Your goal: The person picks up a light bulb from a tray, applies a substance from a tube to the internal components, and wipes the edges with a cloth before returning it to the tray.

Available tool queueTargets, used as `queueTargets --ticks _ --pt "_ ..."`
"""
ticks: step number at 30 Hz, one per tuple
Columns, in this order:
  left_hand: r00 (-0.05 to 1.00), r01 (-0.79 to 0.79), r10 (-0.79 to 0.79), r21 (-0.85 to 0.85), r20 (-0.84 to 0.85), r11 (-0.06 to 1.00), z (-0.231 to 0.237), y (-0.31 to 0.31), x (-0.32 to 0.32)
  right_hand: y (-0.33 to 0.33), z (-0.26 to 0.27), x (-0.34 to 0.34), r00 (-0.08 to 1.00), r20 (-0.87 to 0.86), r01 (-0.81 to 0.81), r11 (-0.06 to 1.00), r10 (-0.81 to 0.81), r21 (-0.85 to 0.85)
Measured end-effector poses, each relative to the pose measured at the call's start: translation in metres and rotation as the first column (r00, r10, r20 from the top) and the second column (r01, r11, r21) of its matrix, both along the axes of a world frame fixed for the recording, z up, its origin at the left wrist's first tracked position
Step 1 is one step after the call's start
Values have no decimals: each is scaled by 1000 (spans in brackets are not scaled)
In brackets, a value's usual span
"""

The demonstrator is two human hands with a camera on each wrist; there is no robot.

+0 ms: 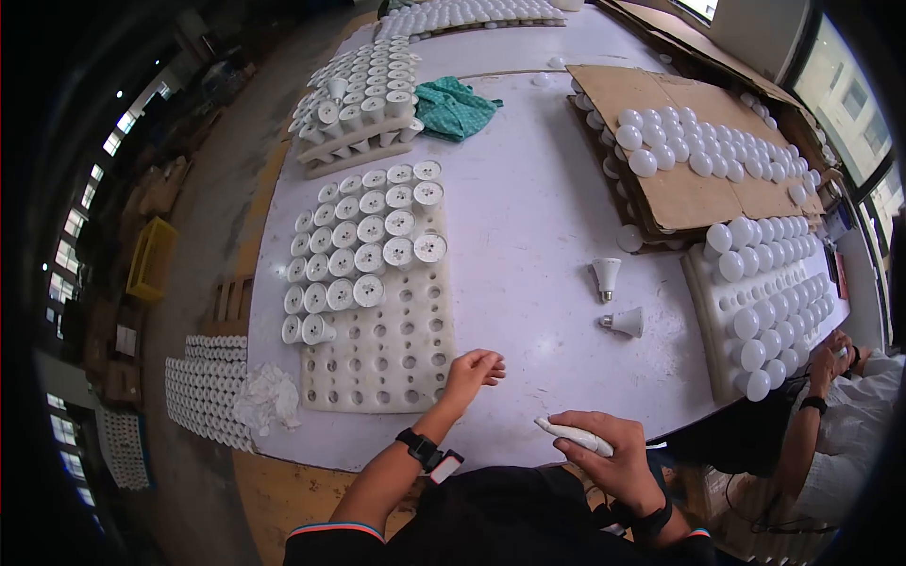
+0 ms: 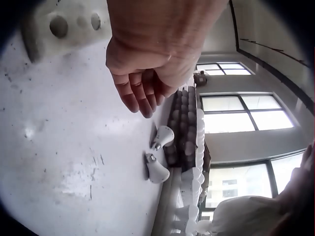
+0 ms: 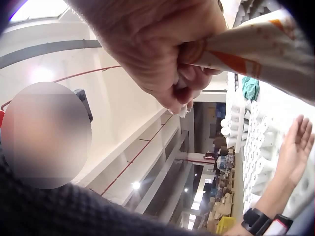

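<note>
Desk [image 1: 514, 198] is bearing perforated trays [image 1: 394, 346] and bulbs [image 1: 625, 323] near windows [image 2: 268, 105]; hands apart, we are gripping an orange-marked white tube [image 1: 580, 438] in our right hand [image 1: 618, 462], our left hand [image 1: 472, 377] hovering above.

My right hand [image 1: 613, 462] hides part of the pale thing [image 1: 583, 440] in its grip, and the right wrist view's right edge cuts off the end, so I can't tell what it is. The person [image 1: 845, 434] at my near right is cut off by the edge; what they hold is too small to tell. A blurred oval [image 3: 46, 135] hides whatever is behind it. The farthest tray [image 1: 472, 19] blurs into tiny shapes.
</note>
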State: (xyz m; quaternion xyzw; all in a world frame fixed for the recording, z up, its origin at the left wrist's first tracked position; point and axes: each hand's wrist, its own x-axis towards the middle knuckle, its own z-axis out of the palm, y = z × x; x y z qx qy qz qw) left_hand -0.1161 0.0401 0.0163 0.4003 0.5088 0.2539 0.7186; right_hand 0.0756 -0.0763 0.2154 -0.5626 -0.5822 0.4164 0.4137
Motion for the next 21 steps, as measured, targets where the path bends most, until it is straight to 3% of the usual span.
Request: queueTargets --ticks 2,4,5,7,10,12,14,15,17,18,20,21 --pt "944 -329 327 -42 -33 944 -8 10 -46 7 2 -7 999 -5 -37 998 36 -47" --pt "817 -575 575 -1 -37 818 -29 26 -89 13 4 -15 998 -7 -70 993 70 -94" --pt "813 -581 581 -2 -33 814 -32 34 -103 16 5 -18 996 -5 -92 990 92 -110" --pt "662 -731 750 220 -6 647 -30 57 -121 21 6 -27 993 0 -114 986 115 -122" --pt "632 -740 775 286 -15 609 -23 92 -131 27 7 -39 996 -1 -93 984 94 -152" --pt "699 -689 715 258 -11 677 -21 110 -135 30 7 -45 997 -1 -72 982 73 -173" --pt "751 -601 637 220 -174 768 -28 122 -135 32 9 -51 999 13 -41 986 44 -163" --pt "757 -596 631 215 -169 774 -37 126 -135 32 9 -52 999 21 -23 988 26 -154" --pt "722 -561 682 480 -115 675 -55 122 -137 32 10 -54 999 34 -14 988 19 -153" --pt "726 -559 678 476 -115 679 -50 114 -135 33 10 -54 999 40 -12 989 18 -149" --pt "818 -514 564 584 112 629 -12 80 -125 36 10 -54 998 46 -27 993 32 -112" --pt "863 -497 427 304 268 813 18 48 -114 33 10 -52 998 53 -37 996 41 -76"
